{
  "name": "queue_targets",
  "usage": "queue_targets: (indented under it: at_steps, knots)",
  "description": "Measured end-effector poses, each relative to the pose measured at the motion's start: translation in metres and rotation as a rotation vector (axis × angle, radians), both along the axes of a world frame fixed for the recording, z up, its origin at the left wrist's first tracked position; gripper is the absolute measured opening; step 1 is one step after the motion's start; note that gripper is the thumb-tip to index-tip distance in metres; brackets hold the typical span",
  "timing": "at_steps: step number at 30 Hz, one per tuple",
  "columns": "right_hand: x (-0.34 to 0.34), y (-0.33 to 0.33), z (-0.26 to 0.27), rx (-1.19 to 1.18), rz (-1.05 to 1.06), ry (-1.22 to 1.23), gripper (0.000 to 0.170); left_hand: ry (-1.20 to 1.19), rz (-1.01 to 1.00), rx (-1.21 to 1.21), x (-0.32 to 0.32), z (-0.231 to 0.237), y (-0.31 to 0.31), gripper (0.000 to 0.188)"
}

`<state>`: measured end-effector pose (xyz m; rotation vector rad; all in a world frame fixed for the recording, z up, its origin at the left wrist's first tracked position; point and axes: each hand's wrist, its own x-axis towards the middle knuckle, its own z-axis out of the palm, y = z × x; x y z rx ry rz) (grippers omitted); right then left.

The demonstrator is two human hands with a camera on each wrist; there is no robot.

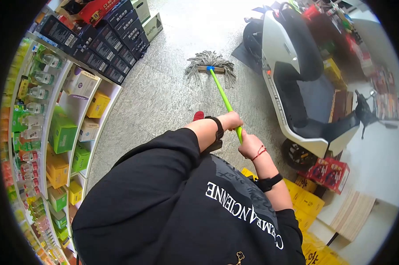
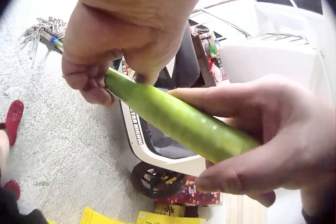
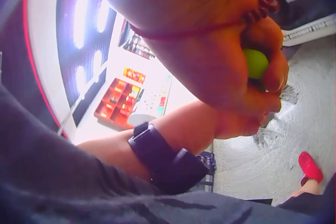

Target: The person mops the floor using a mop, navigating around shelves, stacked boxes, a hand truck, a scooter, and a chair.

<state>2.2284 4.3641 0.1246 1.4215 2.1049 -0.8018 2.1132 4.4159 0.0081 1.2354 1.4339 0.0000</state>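
A mop with grey strands (image 1: 210, 62) lies with its head on the floor, its green handle (image 1: 223, 93) slanting back to the person. My left hand (image 1: 231, 120) grips the handle from above, farther along the shaft. Close behind it, nearer the body, my right hand (image 1: 251, 145) with a red cord bracelet holds the upper end. In the left wrist view the right hand (image 2: 273, 129) has thumb and fingers around the green shaft (image 2: 178, 124), and the left hand (image 2: 123, 35) curls round it higher up. The right wrist view shows the handle's round end (image 3: 255, 64) inside the right hand.
Shelves of bottles and boxes (image 1: 62, 130) line the left side, with dark stacked boxes (image 1: 107, 44) beyond. A white-and-black scooter (image 1: 276, 95) stands at the right of the mop. Yellow boxes (image 1: 305, 203) lie behind it near the person. A red shoe (image 1: 198, 115) shows on the floor.
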Motion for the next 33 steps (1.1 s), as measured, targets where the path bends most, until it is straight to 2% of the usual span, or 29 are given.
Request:
queue_targets:
  at_steps: [2, 4, 5, 7, 8, 10, 11, 12, 16, 18, 22, 23, 24, 26, 27, 28, 30, 32, 33]
  knots:
    - [-0.005, 0.033, -0.007, 0.016, 0.026, 0.001, 0.037, -0.156, 0.192, -0.102, -0.011, -0.003, 0.03, 0.03]
    - [-0.012, 0.073, -0.007, 0.023, 0.12, -0.033, 0.058, -0.171, 0.186, -0.122, -0.024, -0.015, 0.073, 0.032]
    - [-0.015, 0.089, -0.012, 0.035, 0.152, 0.001, 0.062, -0.166, 0.188, -0.119, -0.032, -0.023, 0.089, 0.034]
    - [-0.023, 0.121, 0.004, 0.011, 0.227, -0.06, 0.062, -0.141, 0.195, -0.141, -0.047, -0.015, 0.121, 0.04]
    - [-0.045, 0.164, 0.009, 0.02, 0.28, -0.082, 0.062, -0.14, 0.121, -0.104, -0.062, -0.01, 0.153, 0.046]
    - [-0.046, 0.197, 0.008, 0.033, 0.312, -0.067, 0.061, -0.076, 0.074, -0.089, -0.081, 0.024, 0.178, 0.045]
    - [-0.05, 0.207, 0.014, 0.032, 0.339, -0.067, 0.056, -0.131, 0.003, 0.022, -0.093, 0.046, 0.184, 0.046]
    - [-0.06, 0.211, 0.024, 0.041, 0.356, -0.068, 0.05, -0.137, 0.0, 0.018, -0.098, 0.046, 0.188, 0.046]
    - [-0.062, 0.267, 0.021, 0.033, 0.438, -0.065, 0.05, -0.158, 0.082, -0.064, -0.108, 0.035, 0.234, 0.047]
    - [-0.061, 0.296, 0.018, 0.034, 0.49, -0.097, 0.064, -0.179, 0.051, -0.077, -0.108, 0.027, 0.261, 0.048]
    - [-0.062, 0.359, 0.018, 0.031, 0.62, -0.089, 0.065, -0.137, 0.108, -0.088, -0.118, 0.034, 0.308, 0.048]
    - [-0.064, 0.379, 0.022, 0.022, 0.653, -0.081, 0.064, -0.087, 0.09, -0.136, -0.122, 0.044, 0.322, 0.059]
    - [-0.065, 0.402, 0.021, 0.026, 0.69, -0.069, 0.064, -0.073, 0.109, 0.035, -0.116, 0.01, 0.344, 0.056]
    - [-0.07, 0.435, 0.024, 0.034, 0.799, -0.077, 0.063, -0.087, 0.174, -0.129, -0.117, -0.002, 0.375, 0.06]
    - [-0.078, 0.455, 0.031, 0.018, 0.819, -0.086, 0.063, -0.116, 0.181, -0.084, -0.122, -0.005, 0.391, 0.058]
    - [-0.081, 0.476, 0.029, 0.017, 0.862, -0.07, 0.063, -0.181, 0.355, -0.121, -0.135, 0.045, 0.383, 0.054]
    - [-0.085, 0.515, 0.023, 0.019, 0.967, -0.055, 0.063, -0.191, 0.407, -0.033, -0.137, 0.038, 0.407, 0.051]
    - [-0.108, 0.539, 0.041, -0.002, 1.097, -0.156, 0.061, -0.207, 0.497, -0.001, -0.146, 0.031, 0.421, 0.051]
    - [-0.118, 0.551, 0.044, 0.006, 1.15, -0.16, 0.061, -0.165, 0.55, -0.058, -0.152, 0.043, 0.425, 0.052]
